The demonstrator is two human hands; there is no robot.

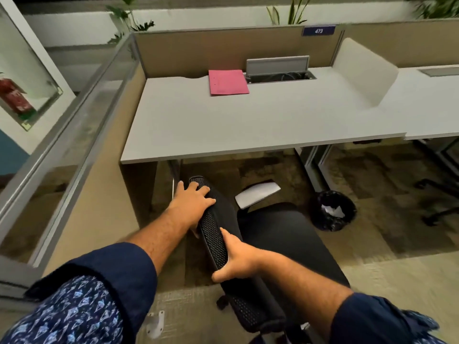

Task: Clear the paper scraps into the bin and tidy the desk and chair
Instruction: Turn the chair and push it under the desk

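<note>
Risk lies mainly in the swing of the chair (268,234). It stands on the carpet in front of the tabletop (248,125), not yet tucked under, and it sits askew: the top edge of its mesh back runs as a long bar from near the camera away toward the tabletop's left end, so the seat faces right, toward the bin (332,211), not toward the knee space. Both hands grip that top edge. The left hand (192,197) lies over the far end with its fingers (203,191) draped across the mesh; the right hand (238,259) is clamped on the near part, its fingers wrapped round the far side out of view and the thumb pressed along the near side.

If the chair is pushed forward before it is turned, the armrest (258,194) could likely catch the tabletop's front edge or a desk leg. A wide pivot might send the base into the bin, which stands just beside the seat with paper scraps (331,209) inside, and tip it. The wheels may also drag on the carpet, so a hard shove could tilt the back instead of rolling the chair.

A pink folder (228,81) lies flat at the rear of the tabletop, its long sides running front to back.
</note>
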